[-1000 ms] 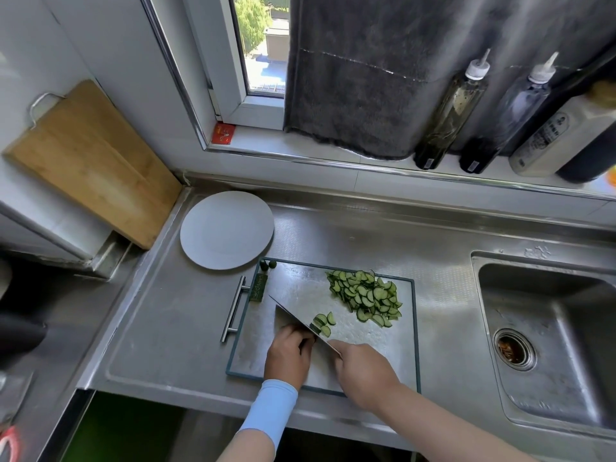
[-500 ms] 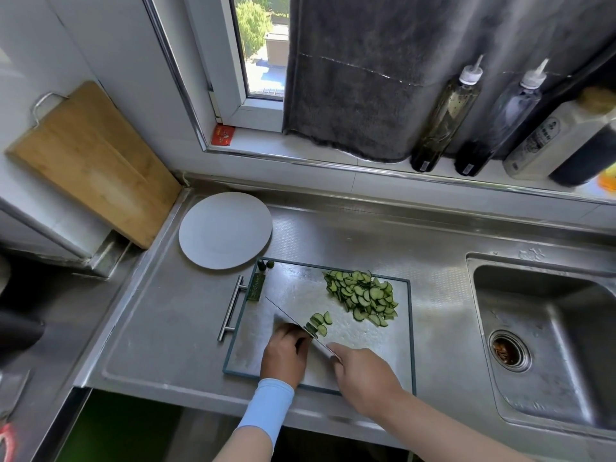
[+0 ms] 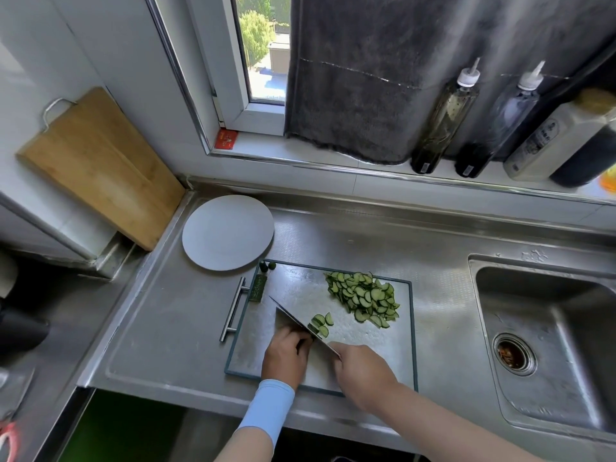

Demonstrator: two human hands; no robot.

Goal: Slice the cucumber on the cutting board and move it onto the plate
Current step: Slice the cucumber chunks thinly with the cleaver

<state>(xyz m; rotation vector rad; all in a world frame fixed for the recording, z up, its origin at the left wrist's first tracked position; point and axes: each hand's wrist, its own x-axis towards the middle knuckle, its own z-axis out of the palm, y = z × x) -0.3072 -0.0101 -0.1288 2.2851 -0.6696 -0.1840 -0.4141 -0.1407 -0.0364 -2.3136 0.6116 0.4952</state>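
Observation:
A steel cutting board (image 3: 293, 291) with a teal rim lies on the counter. A heap of green cucumber slices (image 3: 363, 296) sits on its far right part, and a few fresh slices (image 3: 321, 323) lie beside the knife blade (image 3: 293, 316). My right hand (image 3: 361, 370) grips the knife handle. My left hand (image 3: 286, 355), fingers curled, holds the last cucumber piece against the blade; that piece is mostly hidden. Cucumber ends (image 3: 268, 266) and a strip of peel (image 3: 258, 287) lie at the board's far left. The grey plate (image 3: 228, 236) sits bare beyond the board.
A sink (image 3: 546, 345) opens to the right. A wooden board (image 3: 100, 165) leans on the left wall. Bottles (image 3: 443, 118) and a dark towel (image 3: 366, 78) stand along the window sill. The board's handle (image 3: 233, 308) sticks out left.
The knife blade and my left hand stay close together over the cucumber stub, shifting only slightly; a few slices lie beside the blade. The camera view has shifted a little.

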